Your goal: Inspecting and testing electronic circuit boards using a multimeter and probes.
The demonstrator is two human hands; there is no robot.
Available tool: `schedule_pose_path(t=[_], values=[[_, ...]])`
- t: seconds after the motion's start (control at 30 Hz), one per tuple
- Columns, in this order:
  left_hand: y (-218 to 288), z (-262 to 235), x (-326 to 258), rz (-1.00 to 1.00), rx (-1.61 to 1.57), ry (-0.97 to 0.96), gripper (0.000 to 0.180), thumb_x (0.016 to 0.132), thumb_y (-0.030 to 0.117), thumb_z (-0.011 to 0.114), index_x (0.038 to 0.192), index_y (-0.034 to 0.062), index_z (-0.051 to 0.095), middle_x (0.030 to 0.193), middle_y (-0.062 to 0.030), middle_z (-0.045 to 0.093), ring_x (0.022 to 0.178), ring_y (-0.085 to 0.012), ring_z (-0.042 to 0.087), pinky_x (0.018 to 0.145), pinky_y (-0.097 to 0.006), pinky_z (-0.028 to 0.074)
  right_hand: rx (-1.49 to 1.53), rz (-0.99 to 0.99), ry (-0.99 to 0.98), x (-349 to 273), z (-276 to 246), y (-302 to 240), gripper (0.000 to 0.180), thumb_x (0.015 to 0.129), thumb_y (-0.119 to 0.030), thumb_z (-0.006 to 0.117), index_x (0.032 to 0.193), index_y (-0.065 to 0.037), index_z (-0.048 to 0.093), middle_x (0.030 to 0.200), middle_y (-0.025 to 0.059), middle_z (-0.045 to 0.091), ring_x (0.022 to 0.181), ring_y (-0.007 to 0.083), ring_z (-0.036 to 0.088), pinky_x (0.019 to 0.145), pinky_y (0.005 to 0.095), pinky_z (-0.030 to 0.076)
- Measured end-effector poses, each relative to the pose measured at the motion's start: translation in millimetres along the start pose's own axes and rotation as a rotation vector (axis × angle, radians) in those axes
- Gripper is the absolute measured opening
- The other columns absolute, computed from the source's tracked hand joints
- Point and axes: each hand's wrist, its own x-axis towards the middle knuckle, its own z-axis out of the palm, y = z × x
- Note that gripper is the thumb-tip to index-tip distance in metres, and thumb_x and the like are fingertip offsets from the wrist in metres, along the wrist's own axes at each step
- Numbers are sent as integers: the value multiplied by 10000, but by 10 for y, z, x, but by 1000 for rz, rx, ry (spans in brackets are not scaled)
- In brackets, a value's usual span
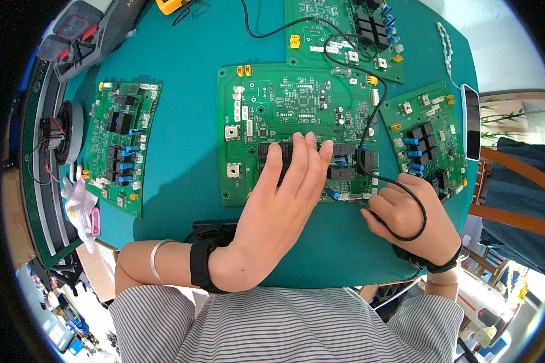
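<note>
While left hand [278,212] rests on central circuit board [303,124] on bench [184,97], fingers extended, right hand [416,209] pinches black cable [425,213] near board's lower edge; step apparently connecting cable; next move likely needs precise alignment.

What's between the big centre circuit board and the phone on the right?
In the head view, a smaller green circuit board with blue parts lies between the big centre circuit board and the phone.

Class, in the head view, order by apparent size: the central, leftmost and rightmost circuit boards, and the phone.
1. Central circuit board
2. Leftmost circuit board and rightmost circuit board: too alike to rank
3. Phone
</note>
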Motion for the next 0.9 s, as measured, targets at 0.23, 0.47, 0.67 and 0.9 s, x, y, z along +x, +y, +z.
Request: schedule_pose_path(t=[0.23,0.47,0.67,0.9], values=[[1,6,0,-3,-3,5,813,901,419,624,1531,-26,367,1504,-153,444,1416,-276,406,1168,-452,337,25,-4,7,-13,88,29,209,862,-195,704,726,-72,603,651,70,580,650,256,606,650,393,472],[3,13,-1,-6,6,16,812,896,414,625,1529,-25,371,1503,-154,446,1414,-276,409,1167,-451,339,24,-4,9,-11,8,16,201,861,-193,703,736,-66,611,657,75,585,656,267,607,653,400,472],[11,25,0,-4,-5,18,829,888,421,637,1532,-24,367,1503,-155,445,1410,-277,413,1166,-454,344,38,27,32,-13,55,34,204,860,-185,700,727,-67,601,676,83,601,659,277,607,658,407,473],[6,9,-2,-4,-18,6,855,877,431,646,1536,-30,354,1511,-158,440,1414,-282,410,1169,-457,342,38,-23,2,-49,74,26,207,861,-193,700,726,-69,605,666,81,599,661,272,611,658,410,473]])
